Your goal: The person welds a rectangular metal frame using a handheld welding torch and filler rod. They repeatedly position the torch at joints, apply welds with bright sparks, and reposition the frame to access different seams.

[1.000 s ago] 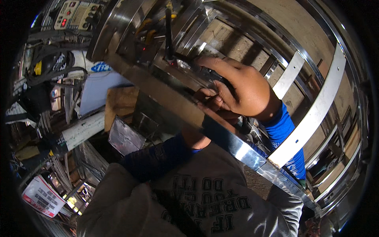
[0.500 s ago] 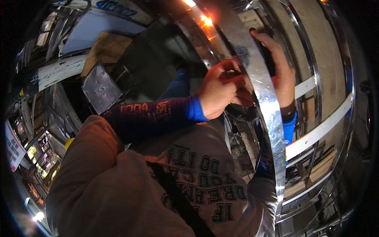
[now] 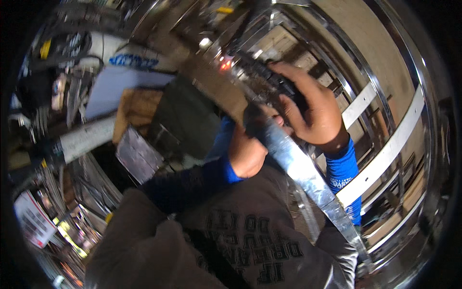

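A shiny flat metal bar (image 3: 308,166) runs slantwise past my body, from the upper left toward the lower right. My left hand (image 3: 248,153) is closed against its near side, its fingers mostly hidden by the bar. Beyond the bar, my right hand (image 3: 315,108) curls around a black hand-held tool (image 3: 288,88); motion blur hides its exact kind. A small red-orange glow (image 3: 225,64) shows just beyond the tool. Both forearms wear blue and dark sleeves.
On the right stands a large curved metal frame with polished rails and a pale crossbar (image 3: 385,166) with holes. At the left lie a grey square plate (image 3: 139,153), a brown board (image 3: 139,110), a bluish sheet (image 3: 113,86) and cluttered metal stock.
The view has turned and the bar now lies more slanted. My left hand sits lower against it. My right hand now shows fully beyond the bar, with the black tool visible.
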The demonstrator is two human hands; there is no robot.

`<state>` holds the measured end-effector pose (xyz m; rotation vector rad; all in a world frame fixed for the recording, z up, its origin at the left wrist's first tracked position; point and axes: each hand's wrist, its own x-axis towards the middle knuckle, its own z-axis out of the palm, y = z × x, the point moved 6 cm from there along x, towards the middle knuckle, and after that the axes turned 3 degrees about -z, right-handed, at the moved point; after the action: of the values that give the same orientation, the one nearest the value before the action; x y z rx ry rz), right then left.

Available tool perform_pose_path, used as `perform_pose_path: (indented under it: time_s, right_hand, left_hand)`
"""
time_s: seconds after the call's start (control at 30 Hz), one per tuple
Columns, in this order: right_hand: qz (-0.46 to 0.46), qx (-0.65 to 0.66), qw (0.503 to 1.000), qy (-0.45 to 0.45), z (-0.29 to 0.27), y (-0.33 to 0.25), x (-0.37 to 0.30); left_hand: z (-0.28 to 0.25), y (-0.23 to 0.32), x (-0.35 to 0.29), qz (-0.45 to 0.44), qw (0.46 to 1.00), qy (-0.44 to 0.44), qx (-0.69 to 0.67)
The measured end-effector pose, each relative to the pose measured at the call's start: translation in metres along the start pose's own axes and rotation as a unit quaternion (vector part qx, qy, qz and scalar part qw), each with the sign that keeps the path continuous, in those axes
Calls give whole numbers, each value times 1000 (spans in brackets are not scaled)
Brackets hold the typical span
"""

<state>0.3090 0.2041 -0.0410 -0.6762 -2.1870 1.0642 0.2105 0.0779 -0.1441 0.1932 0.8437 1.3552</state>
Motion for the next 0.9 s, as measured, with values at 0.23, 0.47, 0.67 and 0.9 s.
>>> perform_pose_path:
  time_s: [0.23, 0.47, 0.67, 0.9]
  right_hand:
    - [7, -10, 1000, 9, 1, 6, -4]
    - [50, 8, 998, -35, 6, 9, -7]
    - [13, -37, 999, -14, 8, 6, -7]
    - [32, -27, 998, -46, 7, 6, -8]
  left_hand:
    - [21, 25, 4, -60, 990, -107, 66]
    - [22, 9, 8, -61, 990, -96, -85]
    - [20, 12, 3, -66, 976, -122, -168]
    - [10, 15, -6, -113, 993, -22, -10]
